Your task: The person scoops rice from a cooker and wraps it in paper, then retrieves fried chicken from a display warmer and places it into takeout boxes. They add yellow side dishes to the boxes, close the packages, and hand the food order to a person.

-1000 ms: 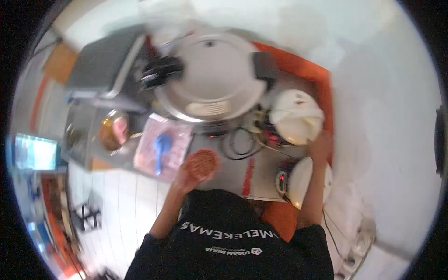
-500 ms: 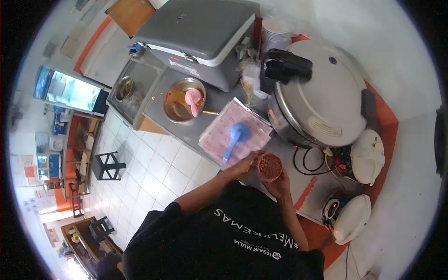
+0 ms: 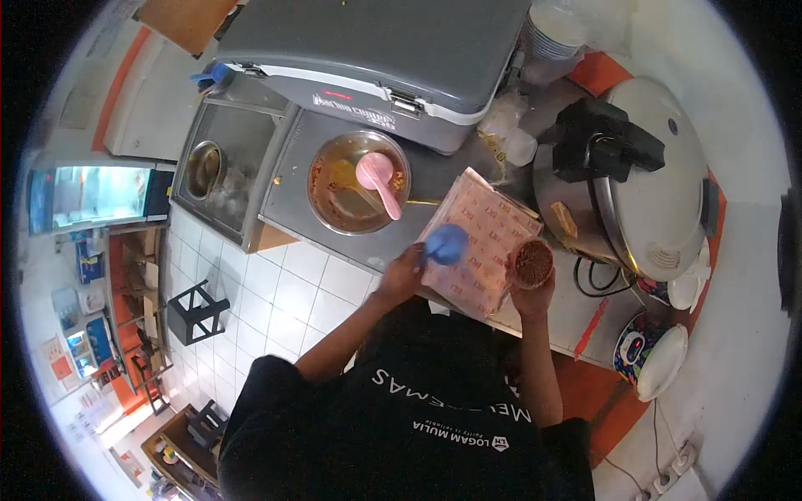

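My left hand (image 3: 403,274) is closed round the handle of a blue rice scoop (image 3: 448,245), whose head is blurred over the printed wrapping paper (image 3: 472,288). My right hand (image 3: 535,299) grips a small round cup (image 3: 511,269) from below. Reddish-brown grainy food (image 3: 535,264) fills the cup up near its rim. The stack of pink-and-white paper lies on the counter between and beyond my hands. Past it stands a metal bowl (image 3: 322,209) with orange-brown residue, and a pink ladle (image 3: 378,177) rests in it.
A large lidded steel cooker (image 3: 555,196) stands to the right, with a smaller patterned cooker (image 3: 632,344) nearer me. The grey cooler box (image 3: 359,50) occupies the back of the counter (image 3: 284,200). Stacked cups (image 3: 555,29) stand at the back right. A black stool (image 3: 196,313) is on the tiled floor.
My left hand has left the cup and taken the blue scoop by its handle. The cup has moved right in my right hand, and the camera view has shifted closer to the counter.
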A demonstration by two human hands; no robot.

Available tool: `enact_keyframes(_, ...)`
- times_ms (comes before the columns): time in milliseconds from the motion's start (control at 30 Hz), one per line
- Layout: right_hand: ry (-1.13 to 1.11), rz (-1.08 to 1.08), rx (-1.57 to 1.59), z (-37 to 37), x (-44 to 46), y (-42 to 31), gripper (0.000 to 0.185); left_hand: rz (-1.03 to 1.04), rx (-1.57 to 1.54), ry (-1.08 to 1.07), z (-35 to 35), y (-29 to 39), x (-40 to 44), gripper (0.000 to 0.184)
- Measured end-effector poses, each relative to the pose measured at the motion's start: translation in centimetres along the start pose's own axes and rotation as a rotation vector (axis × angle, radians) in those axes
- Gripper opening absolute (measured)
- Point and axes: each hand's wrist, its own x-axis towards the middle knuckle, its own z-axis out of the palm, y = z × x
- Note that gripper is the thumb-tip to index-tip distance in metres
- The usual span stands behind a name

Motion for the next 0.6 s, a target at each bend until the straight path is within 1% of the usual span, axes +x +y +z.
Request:
enact_keyframes(67, -0.003, -0.014, 0.008, 1.1, 0.3, 0.5, 0.061, -0.159, 0.113, 0.010, -2.6, -3.5, -1.6, 0.041)
enact_keyframes(133, 0.040, -0.037, -0.070, 1.3, 0.8, 1.2, 0.057, 0.043, 0.227, 0.153, -3.3, -8.4, -2.5, 0.041)
enact_keyframes(167, 0.089, -0.065, -0.149, 0.3, 1.6, 1.9, 0.055, 0.055, 0.258, 0.167, -4.0, -8.9, -1.9, 0.041)
enact_keyframes(200, 0.141, -0.088, -0.225, -0.3, 1.9, 2.4, 0.053, 0.016, 0.323, 0.155, -4.7, -9.1, -1.1, 0.042)
enact_keyframes(267, 0.129, -0.230, -0.534, 0.6, 1.9, 3.8, 0.048, -0.011, 0.353, 0.086, -6.5, -7.9, 0.6, 0.046)
enact_keyframes(333, 0.173, -0.229, -0.620, 0.9, 3.1, 4.8, 0.045, -0.008, 0.359, 0.086, -6.7, -9.9, 1.7, 0.051)
enact_keyframes(400, 0.275, -0.104, -0.466, 1.2, 4.9, 5.5, 0.046, 0.030, 0.364, 0.128, -6.7, -11.5, 2.5, 0.056)
enact_keyframes(467, 0.297, -0.278, -0.875, 1.7, 5.4, 6.6, 0.046, 0.092, 0.360, 0.209, -6.7, -12.4, 2.5, 0.060)
enact_keyframes(500, 0.311, -0.359, -1.080, 2.2, 5.3, 7.3, 0.047, 0.128, 0.433, 0.218, -6.8, -12.2, 2.2, 0.063)
enact_keyframes(567, 0.339, -0.672, -1.678, 3.3, 4.9, 8.9, 0.052, 0.206, 0.575, 0.241, -7.0, -10.8, 1.6, 0.069)
enact_keyframes(600, 0.343, -0.827, -1.982, 3.5, 4.7, 9.2, 0.054, 0.131, 0.549, 0.233, -6.8, -9.7, 1.3, 0.071)
